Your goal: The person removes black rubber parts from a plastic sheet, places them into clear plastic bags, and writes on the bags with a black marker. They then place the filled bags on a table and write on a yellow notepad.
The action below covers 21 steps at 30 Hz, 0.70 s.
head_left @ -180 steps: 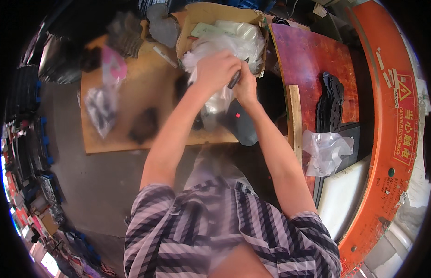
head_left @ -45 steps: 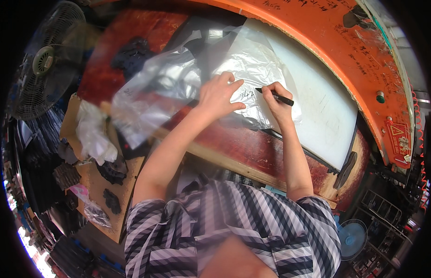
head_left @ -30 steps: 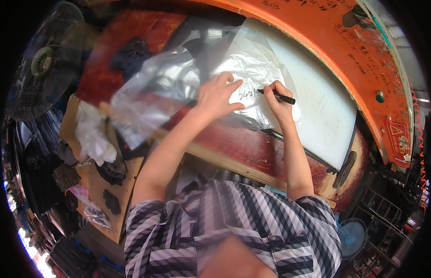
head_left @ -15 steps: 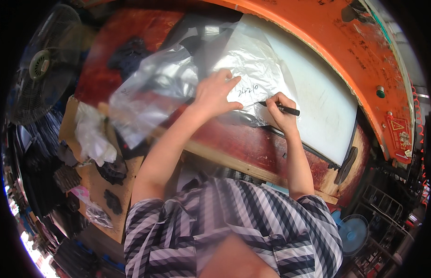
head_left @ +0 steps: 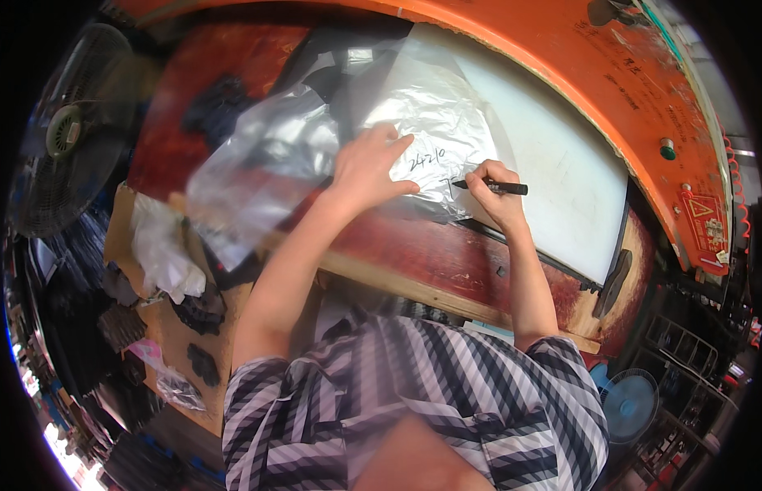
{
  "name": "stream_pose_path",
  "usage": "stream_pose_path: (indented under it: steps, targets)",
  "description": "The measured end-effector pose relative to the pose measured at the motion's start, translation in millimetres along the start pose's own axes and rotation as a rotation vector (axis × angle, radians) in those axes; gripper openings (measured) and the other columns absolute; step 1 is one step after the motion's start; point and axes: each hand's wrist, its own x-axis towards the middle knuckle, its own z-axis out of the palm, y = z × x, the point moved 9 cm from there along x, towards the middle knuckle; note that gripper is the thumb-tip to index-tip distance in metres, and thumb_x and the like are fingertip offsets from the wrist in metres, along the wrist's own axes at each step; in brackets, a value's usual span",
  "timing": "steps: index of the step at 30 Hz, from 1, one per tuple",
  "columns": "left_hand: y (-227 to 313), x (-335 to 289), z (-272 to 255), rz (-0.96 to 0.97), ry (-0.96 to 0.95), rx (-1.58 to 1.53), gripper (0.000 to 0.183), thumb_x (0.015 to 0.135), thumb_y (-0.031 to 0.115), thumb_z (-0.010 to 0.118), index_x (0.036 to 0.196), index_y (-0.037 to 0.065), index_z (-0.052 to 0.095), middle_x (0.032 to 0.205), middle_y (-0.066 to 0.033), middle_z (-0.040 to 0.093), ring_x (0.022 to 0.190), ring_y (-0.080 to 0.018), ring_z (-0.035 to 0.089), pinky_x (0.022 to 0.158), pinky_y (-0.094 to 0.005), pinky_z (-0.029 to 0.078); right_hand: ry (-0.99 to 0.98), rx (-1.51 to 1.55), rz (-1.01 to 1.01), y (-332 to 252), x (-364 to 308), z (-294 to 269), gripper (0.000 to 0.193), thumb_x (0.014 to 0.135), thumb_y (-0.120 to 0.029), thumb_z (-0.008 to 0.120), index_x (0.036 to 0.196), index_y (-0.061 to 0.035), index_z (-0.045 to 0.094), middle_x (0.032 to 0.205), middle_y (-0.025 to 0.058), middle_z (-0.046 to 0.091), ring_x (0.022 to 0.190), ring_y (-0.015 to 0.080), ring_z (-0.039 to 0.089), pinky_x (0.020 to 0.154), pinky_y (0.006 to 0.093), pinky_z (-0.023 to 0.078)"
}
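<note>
Across the red bench (head_left: 405,250) spreads a clear plastic bag (head_left: 438,102), crumpled and shiny, with handwritten black characters near its right end. The left hand (head_left: 373,168) lies on it, fingers loose and thumb spread, grasping nothing. The right hand (head_left: 497,195) grips a black marker (head_left: 509,188), its tip at the bag's surface below the upper row of writing. Beyond that hand, the bag overlaps a white board (head_left: 565,168), which fills much of the bench's right side. An orange machine frame (head_left: 553,53) arches along the far edge, bearing a green button (head_left: 667,149) and a red warning sign (head_left: 706,225); a red coiled hose (head_left: 735,184) hangs past it. Dark pieces (head_left: 221,106) sit near the bag's far left edge, blurred. A dark strip (head_left: 614,282) lies near the bench's right end.

Left of the bag stand a large caged fan (head_left: 66,131) and an open carton (head_left: 121,217) stuffed with whitish plastic (head_left: 164,250). Nearer, a tan bench (head_left: 172,335) carries a dark glove-like piece (head_left: 202,364) and a pink-and-clear bag (head_left: 178,389). A blue fan (head_left: 629,405) stands at lower right, just beside the right sleeve (head_left: 561,360).
</note>
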Motion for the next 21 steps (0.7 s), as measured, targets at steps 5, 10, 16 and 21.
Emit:
stream_pose_path:
  steps: [5,10,16,21]
  targets:
    - [0.0,1.2,1.7,-0.016,-0.019,0.008,0.067,0.058,0.039,0.080,0.118,0.016,0.061,0.113,-0.0036,0.050,0.102,-0.0246,0.055,0.080,-0.0390,0.048,0.062,0.056,-0.006,4.1,-0.2,-4.0,0.021,0.080,-0.013,0.064,0.066,-0.0011,0.054,0.059,-0.0007,0.049,0.057,0.0070,0.040,0.052,0.0242,0.032]
    - [-0.3,1.6,5.4,-0.013,-0.046,0.001,0.068,0.060,0.039,0.079,0.120,0.015,0.059,0.116,-0.0069,0.050,0.105,-0.0261,0.053,0.083,-0.0393,0.047,0.053,0.022,0.047,9.1,0.2,-1.7,0.021,0.077,-0.012,0.064,0.063,-0.0007,0.053,0.057,0.0048,0.052,0.058,0.0147,0.046,0.054,0.0300,0.036]
    - [0.2,1.5,5.3,0.016,-0.014,0.016,0.068,0.059,0.039,0.079,0.120,0.015,0.059,0.115,-0.0057,0.049,0.105,-0.0254,0.053,0.082,-0.0389,0.047,0.054,0.107,0.141,16.6,-2.8,-6.0,0.022,0.076,-0.013,0.065,0.062,-0.0011,0.053,0.057,0.0043,0.052,0.057,0.0140,0.045,0.054,0.0289,0.036]
    - [0.1,1.0,6.1,0.011,-0.014,0.024,0.068,0.059,0.039,0.080,0.120,0.015,0.060,0.113,-0.0040,0.049,0.105,-0.0240,0.053,0.081,-0.0382,0.048,0.153,-0.086,-0.036,4.7,-6.4,-24.1,0.021,0.076,-0.012,0.064,0.061,-0.0013,0.053,0.056,0.0040,0.051,0.056,0.0133,0.044,0.055,0.0284,0.036]
